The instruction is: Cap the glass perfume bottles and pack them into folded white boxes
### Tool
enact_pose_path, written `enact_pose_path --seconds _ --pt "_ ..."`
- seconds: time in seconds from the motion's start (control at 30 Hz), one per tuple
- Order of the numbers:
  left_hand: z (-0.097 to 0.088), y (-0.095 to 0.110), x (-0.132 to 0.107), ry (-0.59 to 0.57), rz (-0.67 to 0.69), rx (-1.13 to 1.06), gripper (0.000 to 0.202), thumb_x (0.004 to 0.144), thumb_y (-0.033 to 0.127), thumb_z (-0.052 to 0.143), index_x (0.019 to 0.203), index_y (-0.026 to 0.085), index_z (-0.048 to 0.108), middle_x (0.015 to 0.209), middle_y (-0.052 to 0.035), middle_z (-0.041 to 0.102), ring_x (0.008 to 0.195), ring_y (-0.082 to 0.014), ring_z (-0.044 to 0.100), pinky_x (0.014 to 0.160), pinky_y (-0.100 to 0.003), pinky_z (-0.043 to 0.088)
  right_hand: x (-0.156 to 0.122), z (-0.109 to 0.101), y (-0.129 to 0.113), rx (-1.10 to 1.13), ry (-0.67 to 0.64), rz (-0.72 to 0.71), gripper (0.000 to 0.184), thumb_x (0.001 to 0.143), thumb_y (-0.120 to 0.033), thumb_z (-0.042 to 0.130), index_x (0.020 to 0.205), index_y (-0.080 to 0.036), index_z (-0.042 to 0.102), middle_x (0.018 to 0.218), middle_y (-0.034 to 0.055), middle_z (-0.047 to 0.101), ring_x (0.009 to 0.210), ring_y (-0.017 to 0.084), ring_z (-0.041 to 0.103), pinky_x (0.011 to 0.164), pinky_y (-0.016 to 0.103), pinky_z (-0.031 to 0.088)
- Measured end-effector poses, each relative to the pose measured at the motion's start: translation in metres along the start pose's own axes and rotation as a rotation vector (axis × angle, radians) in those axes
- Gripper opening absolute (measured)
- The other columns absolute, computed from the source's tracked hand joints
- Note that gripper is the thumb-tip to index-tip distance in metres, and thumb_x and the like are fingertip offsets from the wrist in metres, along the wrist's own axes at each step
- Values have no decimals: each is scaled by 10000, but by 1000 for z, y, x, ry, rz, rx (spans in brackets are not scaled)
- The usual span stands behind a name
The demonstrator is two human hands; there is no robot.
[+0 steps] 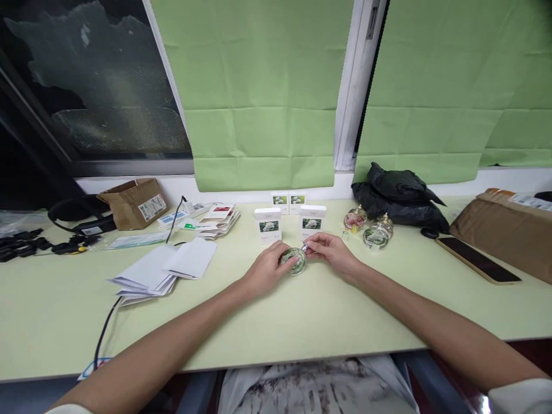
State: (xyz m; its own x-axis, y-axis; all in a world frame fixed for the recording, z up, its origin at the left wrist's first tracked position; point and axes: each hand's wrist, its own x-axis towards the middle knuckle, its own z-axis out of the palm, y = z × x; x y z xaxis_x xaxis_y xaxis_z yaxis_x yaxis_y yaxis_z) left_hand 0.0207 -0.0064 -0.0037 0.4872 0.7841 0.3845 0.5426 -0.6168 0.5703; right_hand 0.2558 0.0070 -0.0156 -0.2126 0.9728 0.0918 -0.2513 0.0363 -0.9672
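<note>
My left hand (268,267) is closed round a round, flat glass perfume bottle (294,265) with a green and white pattern. The bottle is tilted, its neck pointing up and to the right. At that neck, the fingertips of my right hand (331,251) pinch a small silver top (305,247). Just behind my hands stand two white boxes with flower pictures, a left box (268,226) and a right box (313,221). To the right are a pink perfume bottle (355,218) and a clear-and-green perfume bottle (376,237), with a small clear cap (345,235) beside them.
White folded papers (146,270) and a stack of cards (218,221) lie on the left, near an open brown carton (133,204). On the right are black plastic bags (399,198), a phone (478,260) and a brown parcel (506,233). A black cable (104,330) crosses the table's left side.
</note>
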Motion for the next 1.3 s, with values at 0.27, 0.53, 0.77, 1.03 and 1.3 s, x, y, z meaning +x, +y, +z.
enact_pose_path --seconds 0.27,0.53,0.77,1.03,1.3 --pt "3 3 1 4 -34 13 305 1030 453 536 873 203 612 858 -10 591 782 -176 550 706 -305 392 -1 1 -1 -14 7 17 377 677 -461 955 864 -190 771 820 10 735 780 138 703 812 300 619" --pt "2 5 1 -9 -60 -8 337 1017 481 541 856 196 624 836 -9 615 753 -171 537 677 -309 382 -1 -1 1 -7 6 55 381 690 -450 954 878 -183 759 831 20 742 797 143 719 796 289 633" --pt "2 7 1 9 -50 -21 321 999 454 554 821 194 613 804 -10 615 728 -169 535 642 -303 380 0 -3 3 -13 -13 27 365 714 -445 939 886 -182 753 827 13 739 797 142 721 802 298 633" --pt "-1 6 0 8 -62 -26 354 1009 488 543 820 194 604 796 -6 597 716 -163 529 636 -300 381 -2 -4 1 -91 -79 -61 391 739 -460 918 968 -182 766 868 36 762 841 177 738 870 380 627" --pt "-4 4 -2 5 10 27 322 1038 467 536 870 201 603 849 -9 574 764 -169 548 698 -309 404 -1 -7 2 -143 -129 -156 386 755 -453 906 1009 -203 758 945 37 749 865 187 719 893 410 622"
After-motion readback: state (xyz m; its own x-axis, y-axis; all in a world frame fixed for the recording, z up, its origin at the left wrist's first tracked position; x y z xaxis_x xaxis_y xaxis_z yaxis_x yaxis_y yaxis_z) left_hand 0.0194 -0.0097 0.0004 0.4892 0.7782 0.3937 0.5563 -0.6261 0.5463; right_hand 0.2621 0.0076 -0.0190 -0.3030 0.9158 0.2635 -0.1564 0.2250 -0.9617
